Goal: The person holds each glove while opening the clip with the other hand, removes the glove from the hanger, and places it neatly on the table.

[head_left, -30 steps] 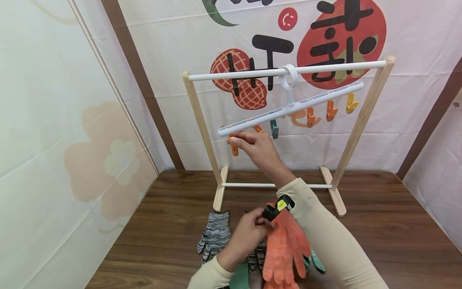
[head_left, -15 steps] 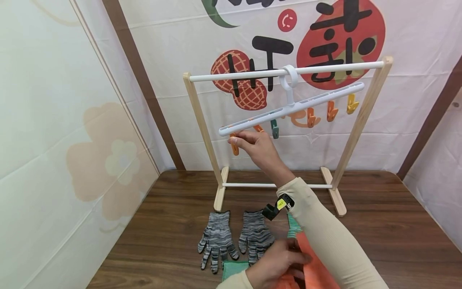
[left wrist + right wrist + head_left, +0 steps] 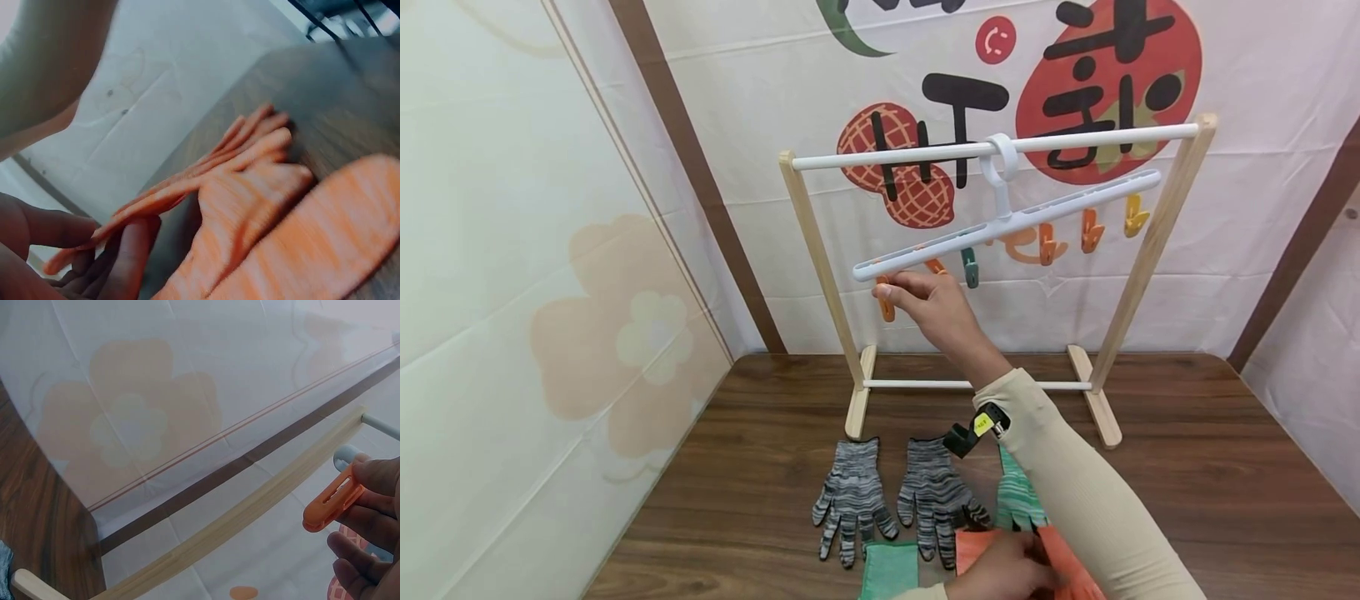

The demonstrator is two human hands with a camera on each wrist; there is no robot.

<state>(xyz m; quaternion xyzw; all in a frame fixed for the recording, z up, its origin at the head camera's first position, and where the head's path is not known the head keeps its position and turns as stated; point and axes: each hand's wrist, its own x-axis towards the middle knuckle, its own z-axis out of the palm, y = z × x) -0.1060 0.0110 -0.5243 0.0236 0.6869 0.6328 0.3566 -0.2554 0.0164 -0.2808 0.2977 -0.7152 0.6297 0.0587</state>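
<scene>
A white hanger (image 3: 1007, 221) with coloured clips hangs tilted from the rail of a wooden rack (image 3: 820, 250). My right hand (image 3: 889, 293) is raised to the hanger's low left end and pinches an orange clip (image 3: 887, 307) there. The right wrist view shows that clip (image 3: 331, 503) between thumb and fingers. My left hand (image 3: 1033, 571) is low at the table's front edge, behind my right forearm. It grips an orange glove (image 3: 973, 543) lying on the wood. In the left wrist view the fingers (image 3: 125, 250) curl under the orange glove's (image 3: 250, 206) edge.
Two grey striped gloves (image 3: 850, 496) (image 3: 934, 496) lie flat in front of the rack. A green striped glove (image 3: 1015, 500) and a green cloth piece (image 3: 889, 568) lie near them. Teal (image 3: 971, 267), orange (image 3: 1047, 243) and yellow (image 3: 1135, 215) clips hang along the hanger. Fabric walls enclose the table.
My left hand has come down from beside my right forearm to the table's front edge with the orange glove, uncovering the second grey glove. The right hand has stayed on the clip.
</scene>
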